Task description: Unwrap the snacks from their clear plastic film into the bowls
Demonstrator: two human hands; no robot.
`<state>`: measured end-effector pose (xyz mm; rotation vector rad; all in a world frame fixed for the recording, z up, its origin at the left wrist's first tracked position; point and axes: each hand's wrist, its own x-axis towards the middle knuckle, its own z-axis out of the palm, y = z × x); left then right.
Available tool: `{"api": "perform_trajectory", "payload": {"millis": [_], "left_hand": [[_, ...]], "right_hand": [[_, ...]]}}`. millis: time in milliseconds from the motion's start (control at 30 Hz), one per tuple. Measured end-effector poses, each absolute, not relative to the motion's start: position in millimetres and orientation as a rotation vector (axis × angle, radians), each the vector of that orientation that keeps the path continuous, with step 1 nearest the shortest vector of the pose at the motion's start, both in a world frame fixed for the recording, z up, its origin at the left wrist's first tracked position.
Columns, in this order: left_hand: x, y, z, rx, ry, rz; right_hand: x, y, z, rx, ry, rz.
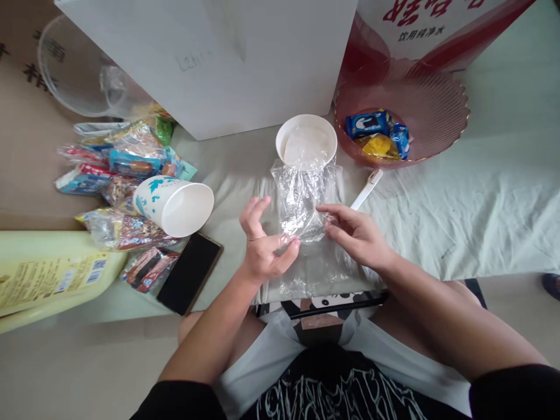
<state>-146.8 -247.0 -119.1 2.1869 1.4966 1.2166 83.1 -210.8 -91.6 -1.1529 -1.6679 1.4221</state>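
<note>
A clear plastic bag (301, 201) lies between my hands, crinkled and shiny. My left hand (268, 245) pinches its near left edge between thumb and index finger, the other fingers raised. At the bag's right side, my right hand (356, 233) has its index finger stretched along the plastic and its thumb close by; whether it grips the film is hard to make out. Just beyond, a white paper cup (306, 137) meets the far end of the bag. More clear film (306, 271) spreads on the cloth nearer to me. A white-handled tool (366, 189) lies beyond my right hand.
A pink ribbed bowl (433, 116) with wrapped snacks stands at the back right. Leftward are a tipped patterned paper cup (175, 204), packaged snacks (135, 151), a black phone (190, 273) and a yellow jug (56, 274). A white box (219, 64) blocks the back.
</note>
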Motion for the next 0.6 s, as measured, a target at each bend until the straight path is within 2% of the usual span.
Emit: {"api": "perform_trajectory", "payload": {"millis": [267, 600], "left_hand": [[-152, -245, -125, 2.307, 1.514, 1.16], [-149, -249, -113, 2.432, 1.316, 1.205]], "right_hand": [[86, -210, -93, -1.085, -2.024, 1.066], [85, -212, -92, -0.79, -2.103, 0.681]]}}
